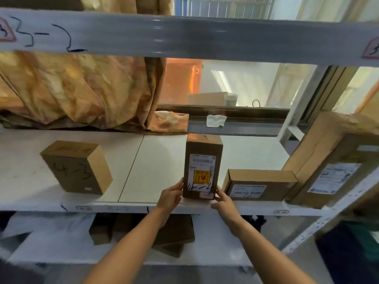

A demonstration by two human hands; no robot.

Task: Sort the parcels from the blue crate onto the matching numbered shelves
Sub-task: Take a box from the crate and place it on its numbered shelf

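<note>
1. The large carton (336,160) at the right ran off the picture's right edge, and its label print was too small to read.
2. The handwriting (41,35) on the upper beam was cut by the left edge.
3. The white label on the upright parcel (203,160) was blurred.
4. The boxes (176,236) on the lower shelf were blurred and partly hidden behind a forearm (135,242).
5. The tags (83,208) on the shelf's front edge were unreadable.
</note>
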